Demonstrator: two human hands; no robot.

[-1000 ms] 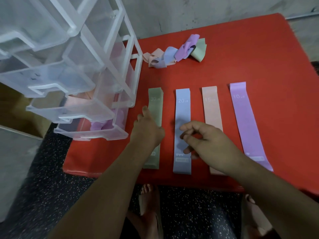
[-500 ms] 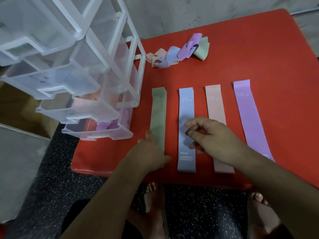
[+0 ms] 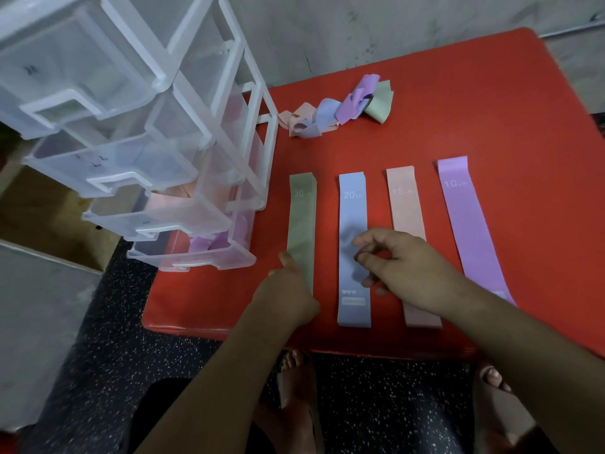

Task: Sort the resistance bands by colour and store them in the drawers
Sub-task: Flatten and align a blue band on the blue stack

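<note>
Left hand [image 3: 291,290] has slid down the green band [image 3: 302,217], the one nearest the drawer unit [image 3: 209,152], and now covers its near end. Fingers tucked under, grip not discernible. Right hand [image 3: 409,260] over blue band [image 3: 352,208], next out from the unit: fingers loosely curled, thumb and index narrowly apart, lower fingertips touching it.

Dim room, with soft, flat light from overhead. The red surface [image 3: 491,119] is evenly lit; the right hand [image 3: 412,260] drops a faint shadow on the blue band [image 3: 352,211]. The wide lens bows the drawer unit [image 3: 137,132] at the left edge, and everything looks slightly soft.
</note>
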